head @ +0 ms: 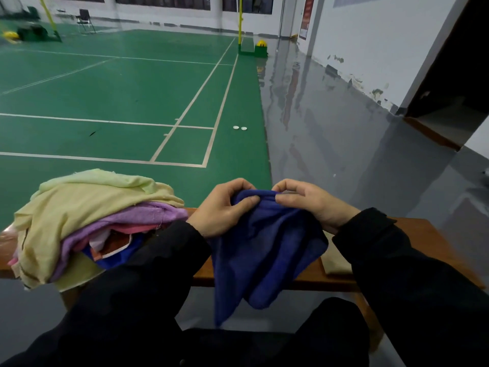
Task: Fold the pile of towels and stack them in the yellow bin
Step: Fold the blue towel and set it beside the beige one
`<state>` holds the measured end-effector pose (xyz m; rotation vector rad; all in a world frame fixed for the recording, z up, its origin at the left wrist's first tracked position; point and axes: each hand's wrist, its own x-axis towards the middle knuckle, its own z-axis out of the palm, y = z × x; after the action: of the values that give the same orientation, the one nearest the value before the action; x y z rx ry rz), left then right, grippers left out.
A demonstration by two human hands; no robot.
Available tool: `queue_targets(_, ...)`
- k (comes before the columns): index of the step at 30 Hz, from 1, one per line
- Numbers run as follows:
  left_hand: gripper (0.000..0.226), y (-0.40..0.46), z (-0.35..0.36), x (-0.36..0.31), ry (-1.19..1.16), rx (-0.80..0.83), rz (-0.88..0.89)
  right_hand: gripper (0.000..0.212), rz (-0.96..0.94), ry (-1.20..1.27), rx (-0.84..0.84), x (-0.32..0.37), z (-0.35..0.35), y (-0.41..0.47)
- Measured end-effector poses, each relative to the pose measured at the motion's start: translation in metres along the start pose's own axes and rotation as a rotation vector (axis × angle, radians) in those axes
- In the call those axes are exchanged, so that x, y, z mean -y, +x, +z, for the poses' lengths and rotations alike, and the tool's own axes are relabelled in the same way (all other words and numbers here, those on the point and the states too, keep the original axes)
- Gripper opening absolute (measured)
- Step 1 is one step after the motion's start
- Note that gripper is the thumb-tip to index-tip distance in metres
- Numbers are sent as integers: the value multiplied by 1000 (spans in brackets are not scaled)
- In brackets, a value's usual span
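Right now 2 hands are up, close together but not touching, both pinching the top edge of 1 dark blue towel [264,250]; left hand [225,207] has thumb over the bunched hem w/ fingers curled behind, right hand [308,201] pinches the same hem just beside it; the towel hangs down below both hands, crumpled, its lower tip dangling in front of the person's lap; both forearms in black sleeves [148,282], cut off at the bottom edge. Just left of the left hand sits 1 pile of towels [92,221] on a wooden bench [412,234]; visible layers approx: 1 pale yellow-green on top, 1 beige/yellow draped over the front, 1 lilac, 1 pink, then bits of white, orange and bright blue poking out underneath; exact count inside the pile can't be told, layers overlap. Below and beside the right wrist a beige cloth [337,258] lies flat on the bench, mostly hidden by the right sleeve; can't tell if it's folded. Far beyond the hands: green court floor [119,88] w/ white lines, 2 small white discs [240,127] on it, 2 yellow net posts [240,19], 1 dark chair [85,19] far left, blurred. Red poster [307,17] on the wall far right has writing, too small to read; no brand or label readable on any towel.
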<state>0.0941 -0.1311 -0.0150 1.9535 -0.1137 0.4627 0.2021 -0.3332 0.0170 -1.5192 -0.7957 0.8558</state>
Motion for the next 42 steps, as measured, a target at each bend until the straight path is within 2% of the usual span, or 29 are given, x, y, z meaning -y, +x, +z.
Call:
queue_targets(4, 5, 3, -12, -17, 121, 4, 74, 15, -216, -692, -228, -7, -10, 5)
queue_targets(7, 15, 3, -14, -21, 24, 77, 13, 15, -431, -793, -385, -6, -7, 5)
queue_targets(9, 20, 3, -18, -19, 52, 149, -40, 10, -463, -765, -470, -1, -3, 4)
queue_targets(11, 23, 5, -28, -13, 147, 183, -61, 8, -424, -858, -477, 1, -7, 4)
queue_targets(15, 22, 12, -57, -8, 234, 120, -92, 10, -128, -1088, -276, -4, -32, 3)
queue_targets(16, 24, 13, -63, -6, 268, 86, -108, 11, -69, -1167, -269, -8, -39, 4)
queue_targets(18, 26, 15, -70, 0, 352, 63, -153, 13, -46, -1292, -389, -18, -55, 7)
queue_targets(21, 26, 27, -74, 13, 421, 28, -222, 14, -62, -1166, -615, -19, -67, 16)
queue_targets(24, 31, 52, -76, 18, 422, -189, -224, 16, -93, -1073, -758, -4, -73, 32)
queue_targets(27, 33, 75, -81, 9, 363, -401, -143, 17, -194, -995, -939, 20, -76, 41)
queue_targets(30, 29, 83, -85, -11, 338, -565, 2, 18, -376, -862, -993, 44, -79, 37)
queue_targets(32, 32, 72, -84, -23, 330, -612, 61, 15, -467, -764, -994, 51, -75, 22)
queue_targets(34, 31, 46, -77, -24, 305, -582, 80, 7, -475, -715, -951, 42, -66, -3)
queue_targets(36, 27, 11, -65, -8, 232, -471, 74, 4, -401, -723, -869, 17, -56, -27)
queue_targets(38, 31, -31, -47, 23, 197, -349, 6, 13, -262, -734, -766, -28, -49, -46)
queue_targets(40, 29, -74, -27, 60, 274, -246, -94, 21, -124, -795, -662, -79, -41, -62)
queue_targets(42, 20, -115, -8, 95, 363, -116, -213, 17, 5, -838, -510, -130, -34, -75)
